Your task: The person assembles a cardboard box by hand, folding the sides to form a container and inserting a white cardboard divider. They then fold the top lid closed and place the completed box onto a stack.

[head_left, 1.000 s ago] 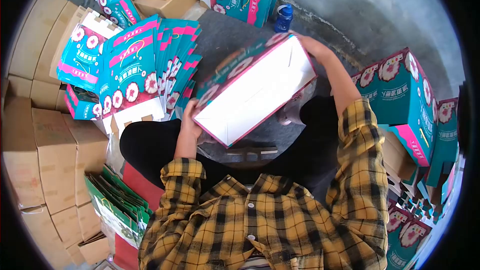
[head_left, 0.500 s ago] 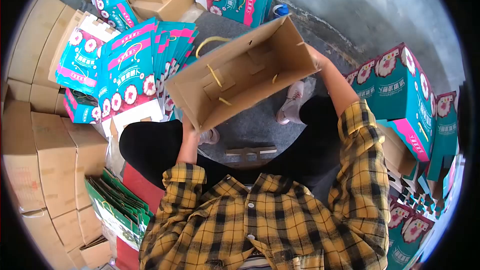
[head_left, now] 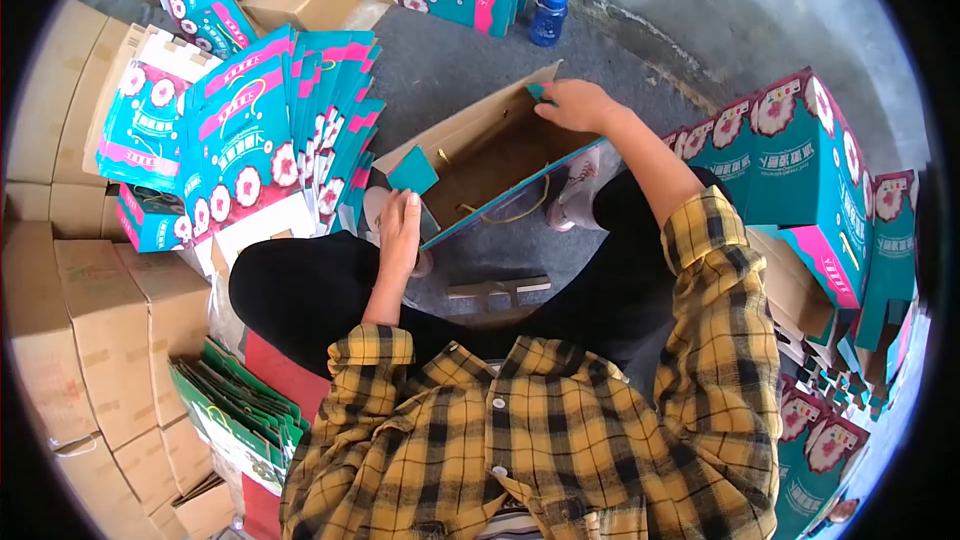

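Observation:
An open carton (head_left: 490,155) sits low between my legs, its brown inside facing up and its near outer wall teal. Two yellow cord handles show, one along the near wall. At its left end a teal flap (head_left: 412,171) stands out. My left hand (head_left: 400,232) lies against that end, fingers stretched. At the far right corner my right hand (head_left: 578,105) has its fingers bent over the edge, gripping the carton by a small teal flap.
Flat teal and pink cartons (head_left: 240,140) fan out at the left, beside stacked brown boxes (head_left: 105,320). Green folded bags (head_left: 240,410) lie lower left. A blue bottle (head_left: 548,15) stands by the wall. Teal cartons (head_left: 790,170) are at the right. A wooden piece (head_left: 498,287) lies between my feet.
The carton has come down from a raised, tilted position, and its teal end flaps now show. My left hand has moved up onto its left end, my right hand inward along the far corner.

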The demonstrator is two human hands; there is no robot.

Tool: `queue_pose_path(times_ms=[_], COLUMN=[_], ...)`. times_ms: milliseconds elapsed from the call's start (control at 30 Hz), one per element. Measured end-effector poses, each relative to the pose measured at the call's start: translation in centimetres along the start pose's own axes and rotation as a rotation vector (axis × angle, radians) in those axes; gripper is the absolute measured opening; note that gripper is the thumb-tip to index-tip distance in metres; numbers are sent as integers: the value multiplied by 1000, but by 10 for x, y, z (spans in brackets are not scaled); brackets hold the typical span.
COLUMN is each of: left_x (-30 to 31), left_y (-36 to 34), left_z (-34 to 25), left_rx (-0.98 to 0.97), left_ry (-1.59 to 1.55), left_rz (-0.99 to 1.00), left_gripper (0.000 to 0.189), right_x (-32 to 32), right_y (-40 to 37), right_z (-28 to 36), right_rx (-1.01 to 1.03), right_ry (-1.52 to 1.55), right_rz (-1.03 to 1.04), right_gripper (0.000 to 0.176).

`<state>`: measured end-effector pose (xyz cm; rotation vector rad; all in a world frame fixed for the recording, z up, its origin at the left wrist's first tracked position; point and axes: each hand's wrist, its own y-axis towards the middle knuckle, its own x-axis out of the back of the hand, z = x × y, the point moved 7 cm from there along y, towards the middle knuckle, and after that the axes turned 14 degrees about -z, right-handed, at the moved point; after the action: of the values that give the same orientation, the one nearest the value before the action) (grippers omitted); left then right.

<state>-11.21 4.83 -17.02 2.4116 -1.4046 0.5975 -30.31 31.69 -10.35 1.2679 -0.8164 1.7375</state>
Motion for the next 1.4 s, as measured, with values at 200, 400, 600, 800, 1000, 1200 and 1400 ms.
queue_pose_path(times_ms=[200, 400, 600, 800, 1000, 1200, 1400], left_x=[-8, -11, -10, -10, -9, -8, 4], left_y=[2, 6, 5, 3, 4, 5, -2], left_z=[-10, -33, -30, -20, -22, -15, -3], left_rx=[-164, -328, -271, -214, -212, -133, 33], left_ry=[166, 467, 400, 321, 305, 209, 19], left_rz=[97, 187, 147, 104, 111, 124, 170], left_gripper=[59, 68, 77, 77, 75, 71, 57], right_x=[-46, -42, -47, -51, -34, -38, -34], right_y=[-4, -5, -7, -8, 16, 26, 22], right_z=[7, -1, -3, -6, -36, -67, -70], right_rx=[189, 103, 205, 236, -97, -493, -328], right_ry=[-402, -483, -622, -774, -54, 372, 449], right_rz=[126, 352, 339, 414, 154, 175, 213], right_gripper=[20, 22, 19, 17, 67, 104, 107])
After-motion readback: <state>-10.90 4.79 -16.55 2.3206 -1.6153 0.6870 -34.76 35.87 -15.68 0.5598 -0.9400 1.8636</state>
